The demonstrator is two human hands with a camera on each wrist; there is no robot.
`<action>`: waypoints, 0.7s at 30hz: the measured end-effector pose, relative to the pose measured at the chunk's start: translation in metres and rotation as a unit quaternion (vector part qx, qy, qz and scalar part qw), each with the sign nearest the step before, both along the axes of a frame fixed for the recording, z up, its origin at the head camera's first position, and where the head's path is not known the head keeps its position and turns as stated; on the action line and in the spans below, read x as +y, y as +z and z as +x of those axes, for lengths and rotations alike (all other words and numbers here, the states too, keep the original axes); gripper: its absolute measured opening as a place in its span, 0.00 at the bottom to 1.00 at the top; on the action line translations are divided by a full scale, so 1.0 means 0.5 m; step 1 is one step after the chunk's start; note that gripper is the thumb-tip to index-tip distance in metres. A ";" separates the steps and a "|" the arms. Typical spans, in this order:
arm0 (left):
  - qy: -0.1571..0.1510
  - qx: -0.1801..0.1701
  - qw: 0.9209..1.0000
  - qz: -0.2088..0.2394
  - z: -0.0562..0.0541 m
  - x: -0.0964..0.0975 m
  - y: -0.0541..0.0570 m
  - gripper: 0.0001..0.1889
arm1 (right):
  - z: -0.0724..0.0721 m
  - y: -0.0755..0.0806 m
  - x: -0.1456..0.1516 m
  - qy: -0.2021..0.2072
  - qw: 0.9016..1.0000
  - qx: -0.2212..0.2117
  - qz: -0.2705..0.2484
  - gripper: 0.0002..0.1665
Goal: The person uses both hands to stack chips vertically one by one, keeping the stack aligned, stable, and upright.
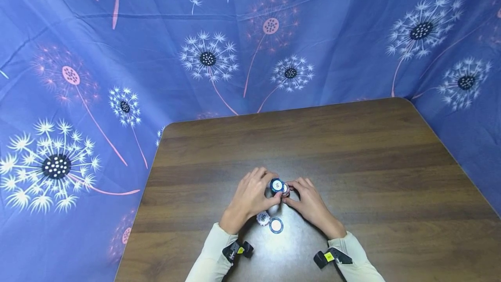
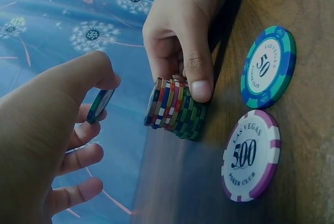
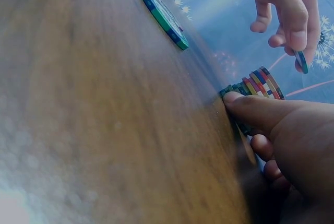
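Note:
My left hand (image 1: 249, 193) pinches a blue-and-green poker chip (image 1: 277, 185) between thumb and fingers. The chip (image 2: 100, 105) is held above a stack of poker chips and apart from it, as the left wrist view shows. That stack (image 2: 175, 108) stands on the table, green at its base, with red, yellow, white and dark edges higher up. With thumb and fingers around its lower part, my right hand (image 1: 311, 203) holds the stack (image 3: 257, 85). In the head view the raised chip partly covers the stack.
Nearer the person, two loose chips lie flat on the wooden table (image 1: 352, 164): a white-and-purple 500 chip (image 2: 250, 156) and a blue-and-green 50 chip (image 2: 269, 67). Blue dandelion-print cloth (image 1: 332, 55) hangs behind the table and along its sides.

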State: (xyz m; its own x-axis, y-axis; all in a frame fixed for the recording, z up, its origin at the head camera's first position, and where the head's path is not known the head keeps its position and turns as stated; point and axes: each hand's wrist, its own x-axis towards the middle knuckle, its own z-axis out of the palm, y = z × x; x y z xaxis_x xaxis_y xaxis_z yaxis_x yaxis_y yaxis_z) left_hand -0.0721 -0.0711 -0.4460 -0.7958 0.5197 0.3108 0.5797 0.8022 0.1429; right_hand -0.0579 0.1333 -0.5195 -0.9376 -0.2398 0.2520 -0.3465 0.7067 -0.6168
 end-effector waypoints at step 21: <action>-0.002 -0.037 0.999 0.013 -0.008 0.014 -0.031 0.23 | -0.002 0.001 0.002 -0.001 1.000 -0.016 0.009 0.27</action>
State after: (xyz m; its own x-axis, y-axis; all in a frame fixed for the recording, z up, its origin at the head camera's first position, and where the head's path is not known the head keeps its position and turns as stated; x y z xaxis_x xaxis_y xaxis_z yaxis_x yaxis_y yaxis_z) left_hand -0.0761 -0.0640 -0.4613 -0.8153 0.5153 0.2640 0.5697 0.7955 0.2066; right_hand -0.0591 0.1343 -0.5192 -0.9454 -0.2424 0.2177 -0.3257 0.7183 -0.6148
